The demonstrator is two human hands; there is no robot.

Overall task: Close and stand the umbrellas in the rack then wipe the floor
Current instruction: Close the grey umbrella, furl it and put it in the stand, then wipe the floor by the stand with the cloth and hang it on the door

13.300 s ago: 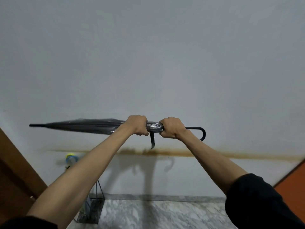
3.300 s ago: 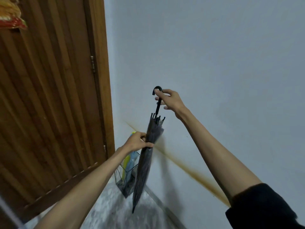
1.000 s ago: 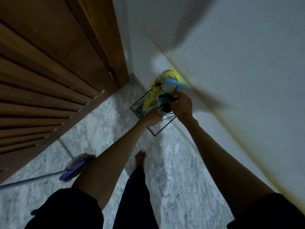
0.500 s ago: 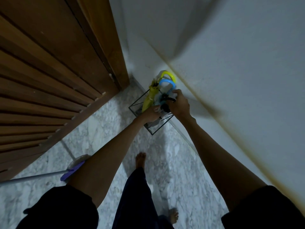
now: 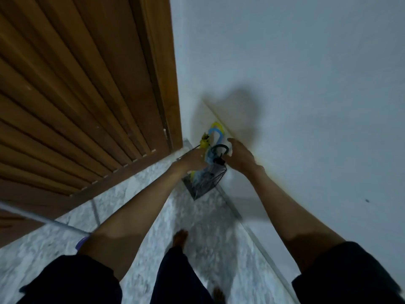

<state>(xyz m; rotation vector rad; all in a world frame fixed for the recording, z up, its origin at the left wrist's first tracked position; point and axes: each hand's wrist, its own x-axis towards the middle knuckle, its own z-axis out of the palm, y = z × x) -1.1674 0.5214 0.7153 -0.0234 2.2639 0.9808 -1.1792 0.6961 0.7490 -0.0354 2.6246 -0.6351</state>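
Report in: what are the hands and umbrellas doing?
Left hand at the rack rim, grip unclear. Right hand open by black umbrella hook. It stands in the rack with yellow umbrella and blue umbrella. Mop pole lying behind left arm.

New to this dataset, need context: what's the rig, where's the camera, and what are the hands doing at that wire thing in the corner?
There is no machine here. A person works with bare hands, and the single camera sits on their head, looking down past both arms. The wire thing is an umbrella rack on the marble floor, in the corner between the wooden door and the white wall. Closed umbrellas stand in it, showing a yellow handle, a blue handle and a black hooked handle. The left hand is at the rack's top and the right hand is beside the black handle. The picture is too blurred to tell whether either grips anything. A mop pole crosses the lower left.
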